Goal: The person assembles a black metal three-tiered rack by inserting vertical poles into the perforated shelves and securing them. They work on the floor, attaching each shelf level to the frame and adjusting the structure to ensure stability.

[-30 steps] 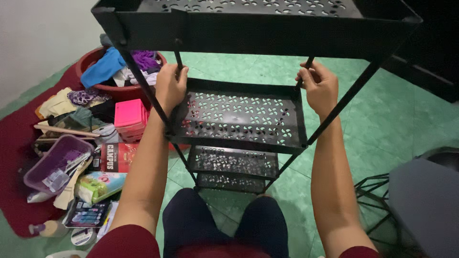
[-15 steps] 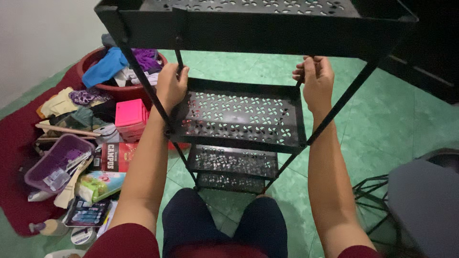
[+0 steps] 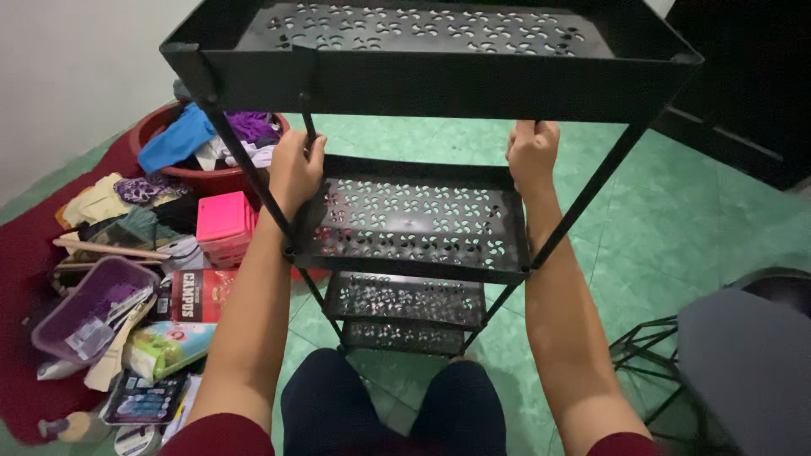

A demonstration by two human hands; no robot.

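Observation:
A black metal rack with several perforated shelves stands in front of my knees; its top shelf (image 3: 439,80) fills the upper frame and the second shelf (image 3: 414,224) lies below it. My left hand (image 3: 296,169) is closed around the rack's far left upright rod, just above the second shelf. My right hand (image 3: 532,156) grips the far right upright rod at about the same height. Both forearms reach through the rack between the top and second shelves.
On the left floor sit a red basin of clothes (image 3: 198,139), a pink box (image 3: 221,221), a purple plastic basket (image 3: 80,308), packets and a red mat (image 3: 25,279). A grey seat (image 3: 748,363) and a black wire frame (image 3: 650,363) stand at the right. Green tiled floor (image 3: 676,219) surrounds the rack.
My right hand has closed more tightly on the right rod and moved slightly left. The rack's top shelf now tilts more into view, and the whole scene has shifted a little.

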